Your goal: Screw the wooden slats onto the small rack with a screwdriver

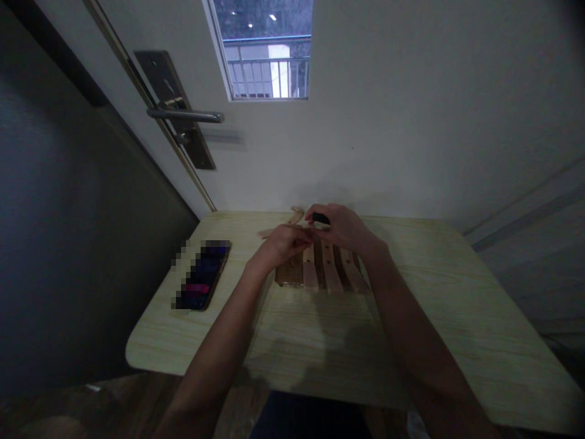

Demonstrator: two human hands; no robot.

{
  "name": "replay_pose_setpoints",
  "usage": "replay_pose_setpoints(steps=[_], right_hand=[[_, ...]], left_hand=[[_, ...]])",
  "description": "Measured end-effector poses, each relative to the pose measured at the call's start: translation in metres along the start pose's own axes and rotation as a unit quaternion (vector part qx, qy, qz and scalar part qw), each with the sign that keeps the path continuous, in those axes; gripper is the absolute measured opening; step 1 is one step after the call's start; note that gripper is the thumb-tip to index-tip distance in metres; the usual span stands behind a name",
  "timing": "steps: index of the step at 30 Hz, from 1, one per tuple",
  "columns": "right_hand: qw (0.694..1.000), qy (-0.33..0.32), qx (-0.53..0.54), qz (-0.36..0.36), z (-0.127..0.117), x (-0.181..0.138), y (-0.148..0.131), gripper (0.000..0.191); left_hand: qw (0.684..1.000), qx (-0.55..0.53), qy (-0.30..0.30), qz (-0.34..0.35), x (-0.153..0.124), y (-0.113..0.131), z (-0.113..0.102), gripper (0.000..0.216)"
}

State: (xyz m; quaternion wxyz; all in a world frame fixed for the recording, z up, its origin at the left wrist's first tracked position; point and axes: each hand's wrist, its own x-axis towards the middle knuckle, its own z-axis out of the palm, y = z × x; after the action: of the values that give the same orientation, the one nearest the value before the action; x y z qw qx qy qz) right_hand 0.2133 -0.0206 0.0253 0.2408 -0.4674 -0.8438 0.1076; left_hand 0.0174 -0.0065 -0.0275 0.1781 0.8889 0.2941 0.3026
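Observation:
A brown wooden block (pixel 290 274) lies on the table, with several pale wooden strips (pixel 333 278) fixed across it, each showing a dark round spot. Over its far left part, my left hand (pixel 287 242) is closed with the fingertips pinched together; what they grip is hidden. My right hand (pixel 345 225) is curled round a short black handle (pixel 321 217), whose tool type does not show. The two hands' fingertips meet above the block. Just beyond my left hand are loose pale wooden pieces (pixel 296 214).
A phone (pixel 201 280), partly pixelated, lies on the left of the light wooden table (pixel 439 317). The table's far edge meets a white door (pixel 388 122) with a metal lever handle (pixel 187 115) and a small window (pixel 269 67). A dark surface (pixel 68 213) stands at the left.

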Motion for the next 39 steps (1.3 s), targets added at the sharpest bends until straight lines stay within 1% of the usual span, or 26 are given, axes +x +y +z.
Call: replay_pose_setpoints(steps=[6, 12, 19, 24, 28, 31, 39], right_hand=[[1.0, 0.006, 0.003, -0.022, 0.0005, -0.0001, 0.0015, 0.022], [1.0, 0.003, -0.001, -0.02, 0.0013, 0.0002, 0.0029, 0.023], [1.0, 0.004, 0.008, -0.013, 0.0017, -0.0003, 0.0032, 0.022], [1.0, 0.005, -0.003, -0.014, 0.0022, 0.0005, 0.005, 0.021], [1.0, 0.004, 0.008, -0.022, 0.0022, 0.0005, 0.0056, 0.02], [0.999, 0.003, 0.024, -0.027, 0.0016, 0.0002, 0.0048, 0.02], [1.0, 0.001, 0.014, -0.024, -0.0011, 0.0007, 0.0017, 0.018]], left_hand=[[1.0, 0.001, -0.014, -0.02, -0.0004, 0.0032, -0.0009, 0.015], [0.999, 0.004, -0.028, -0.027, -0.0022, 0.0055, -0.0063, 0.017], [0.998, -0.001, -0.02, -0.055, -0.0037, 0.0076, -0.0076, 0.019], [0.998, -0.018, -0.012, -0.054, -0.0033, 0.0066, -0.0077, 0.019], [0.999, -0.006, -0.014, -0.049, -0.0031, 0.0058, -0.0084, 0.02], [0.999, -0.006, -0.013, -0.041, -0.0038, 0.0044, -0.008, 0.016], [0.998, -0.041, -0.014, -0.044, -0.0035, 0.005, -0.0058, 0.013]])
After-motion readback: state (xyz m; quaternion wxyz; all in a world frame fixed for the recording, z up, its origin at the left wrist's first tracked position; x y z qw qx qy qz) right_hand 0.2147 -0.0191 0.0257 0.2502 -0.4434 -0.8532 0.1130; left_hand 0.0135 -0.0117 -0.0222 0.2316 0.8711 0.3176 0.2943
